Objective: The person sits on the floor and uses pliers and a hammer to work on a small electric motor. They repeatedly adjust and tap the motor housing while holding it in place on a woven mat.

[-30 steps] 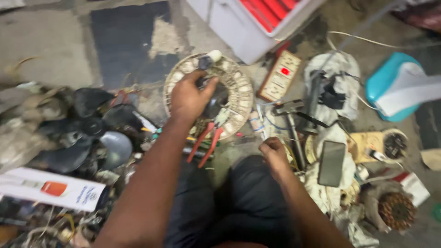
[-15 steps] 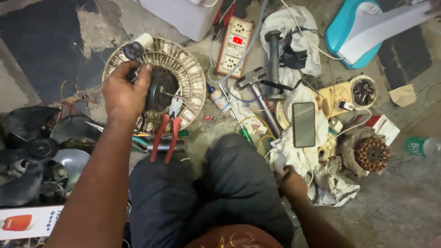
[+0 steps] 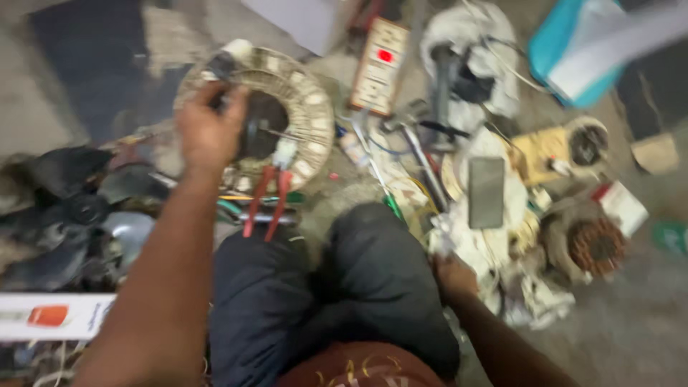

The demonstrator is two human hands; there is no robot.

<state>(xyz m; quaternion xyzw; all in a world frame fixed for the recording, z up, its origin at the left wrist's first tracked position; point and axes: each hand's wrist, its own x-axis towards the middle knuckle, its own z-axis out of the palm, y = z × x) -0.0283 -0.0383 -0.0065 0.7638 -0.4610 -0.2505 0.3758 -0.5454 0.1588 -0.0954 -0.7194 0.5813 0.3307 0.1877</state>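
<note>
Since half a second earlier, the right hand (image 3: pixel 453 276) had slid from beside the hip to the outer side of the right knee, while the left hand (image 3: pixel 209 132) had kept its place on the round stator ring (image 3: pixel 308 107).

Nearest lay the person's dark-trousered knees (image 3: pixel 344 287), folded on the floor. At the right knee the right hand rested against the edge of a crumpled white cloth (image 3: pixel 494 244); blur hid whether its fingers were curled or spread, so I cannot tell its grip. A white box with an orange mark (image 3: pixel 50 315) lay low at the left. Just beyond the knees, red-handled pliers (image 3: pixel 266 204) lay with their tips touching the ring's near rim. A dark phone (image 3: pixel 486 192) sat on the cloth, with a copper-wound motor core (image 3: pixel 597 246) to its right.

Farther out, the left hand was closed over the ring's left rim, fingers hooked into its dark centre. The ring lay flat on the floor. Beyond it stood a pale switch box with a red button (image 3: pixel 380 64).
</note>
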